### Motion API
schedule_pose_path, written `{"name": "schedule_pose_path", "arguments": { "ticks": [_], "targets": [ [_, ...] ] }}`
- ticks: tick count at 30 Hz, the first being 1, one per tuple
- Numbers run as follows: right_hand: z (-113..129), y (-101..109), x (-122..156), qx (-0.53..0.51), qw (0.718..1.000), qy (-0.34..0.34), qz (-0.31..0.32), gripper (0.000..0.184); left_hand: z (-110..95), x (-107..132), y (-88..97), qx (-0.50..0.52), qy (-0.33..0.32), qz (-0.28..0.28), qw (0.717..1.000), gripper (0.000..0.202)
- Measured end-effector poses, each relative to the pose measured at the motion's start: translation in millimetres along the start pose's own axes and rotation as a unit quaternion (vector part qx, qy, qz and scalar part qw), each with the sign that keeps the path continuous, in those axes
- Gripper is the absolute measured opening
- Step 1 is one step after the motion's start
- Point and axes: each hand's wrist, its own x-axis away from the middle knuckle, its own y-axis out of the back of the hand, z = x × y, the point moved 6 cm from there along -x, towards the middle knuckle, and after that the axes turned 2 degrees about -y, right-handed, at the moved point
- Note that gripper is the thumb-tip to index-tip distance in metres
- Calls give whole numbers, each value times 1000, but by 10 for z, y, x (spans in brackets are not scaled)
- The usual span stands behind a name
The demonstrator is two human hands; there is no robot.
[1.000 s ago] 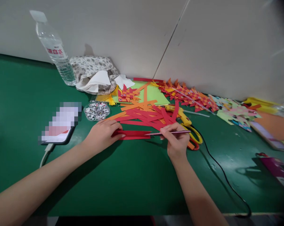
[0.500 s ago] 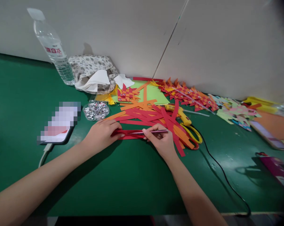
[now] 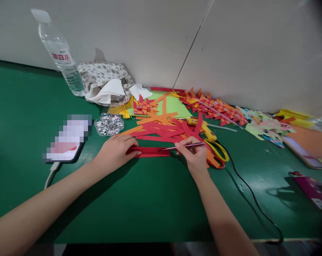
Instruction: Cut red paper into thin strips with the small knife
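Observation:
My left hand [image 3: 119, 151] pinches the left end of a red paper strip [image 3: 152, 152], which looks folded double and lies level just above the green table. In my right hand [image 3: 191, 153] is a slim, pinkish pair of tweezers [image 3: 189, 145], closed between thumb and fingers. Their thin tips point left and lie over the right part of the strip. Whether the tips touch the paper I cannot tell. Right behind my hands spreads a loose pile of red and orange paper strips [image 3: 161, 129].
A phone [image 3: 70, 138], a case of googly eyes [image 3: 109, 124], a water bottle [image 3: 61, 53] and a tissue pouch [image 3: 104, 76] stand left. Woven paper fish [image 3: 214, 106], a yellow glue gun [image 3: 209, 132], yellow-handled scissors [image 3: 225, 151] and a black cable [image 3: 246, 183] lie right.
My right hand has drawn back to the right with the tweezers, away from the strip's right end. The strip's layers lie closer together. My left hand has stayed in place.

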Motion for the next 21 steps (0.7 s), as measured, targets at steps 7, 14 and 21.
{"name": "schedule_pose_path", "arguments": {
  "ticks": [7,14,21],
  "targets": [
    [43,64,-10,7,1000,23,-19,23,10,1,-6,8,6,1,1000,21],
    [60,153,-26,30,997,57,-45,23,-10,-8,14,3,10,5,1000,20],
    [72,113,-20,-75,995,60,-34,21,3,-9,-4,3,15,12,1000,23]
  ]
}}
